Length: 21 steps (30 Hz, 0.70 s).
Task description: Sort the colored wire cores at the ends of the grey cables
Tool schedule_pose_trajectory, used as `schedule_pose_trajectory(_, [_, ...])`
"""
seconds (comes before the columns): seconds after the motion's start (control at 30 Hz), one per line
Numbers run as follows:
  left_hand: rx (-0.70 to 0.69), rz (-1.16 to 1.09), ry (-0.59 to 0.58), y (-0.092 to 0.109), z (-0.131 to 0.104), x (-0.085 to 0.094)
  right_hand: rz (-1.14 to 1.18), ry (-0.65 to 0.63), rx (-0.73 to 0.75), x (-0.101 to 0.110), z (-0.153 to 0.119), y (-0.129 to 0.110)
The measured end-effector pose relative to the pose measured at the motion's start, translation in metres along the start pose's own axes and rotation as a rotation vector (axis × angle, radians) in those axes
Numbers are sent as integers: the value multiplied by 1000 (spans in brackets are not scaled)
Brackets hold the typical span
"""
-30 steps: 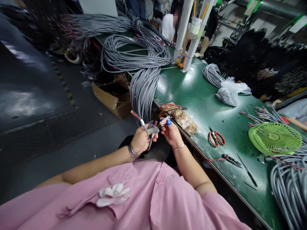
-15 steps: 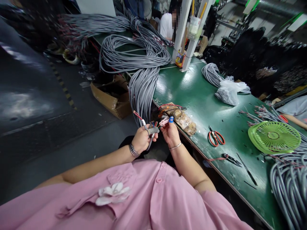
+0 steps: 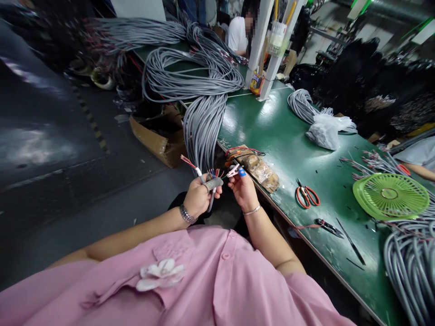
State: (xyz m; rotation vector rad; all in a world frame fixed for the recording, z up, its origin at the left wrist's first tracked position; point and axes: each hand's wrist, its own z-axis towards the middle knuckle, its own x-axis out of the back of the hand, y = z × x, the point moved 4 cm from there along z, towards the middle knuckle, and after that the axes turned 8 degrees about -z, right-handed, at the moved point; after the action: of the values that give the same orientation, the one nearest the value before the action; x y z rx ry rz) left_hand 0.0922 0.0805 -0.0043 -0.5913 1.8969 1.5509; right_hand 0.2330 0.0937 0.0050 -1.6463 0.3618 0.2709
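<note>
Cable (image 3: pixel 214 183) sits mid-frame, gripped by your left hand's (image 3: pixel 197 199) fingers, likely to keep its loose wires (image 3: pixel 217 173) exposed; your right hand's (image 3: pixel 245 192) fingers pinch one pink clip (image 3: pixel 233 171) beside them. Right of frame, the surface (image 3: pixel 272 117) bears one red-handled scissors (image 3: pixel 307 198), one snipper (image 3: pixel 329 227) and one green basket (image 3: pixel 362 199), probably kept within reach.

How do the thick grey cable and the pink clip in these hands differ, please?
The cable is grey and rounded, while the clip is pale pink and slim. The cable is in the left hand; the clip is in the right hand. Both are held beside the table.
</note>
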Motion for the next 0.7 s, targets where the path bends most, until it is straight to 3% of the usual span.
schedule_pose_trajectory(0.2, [-1, 3, 28, 0, 2, -5, -162, 129, 123, 7, 3, 3])
schedule_pose_trajectory(0.4, [2, -3, 27, 0, 2, -7, 19, -64, -21, -6, 10, 6])
schedule_pose_trajectory(0.7, [25, 35, 52, -7, 4, -3, 81, 40, -12, -5, 15, 8])
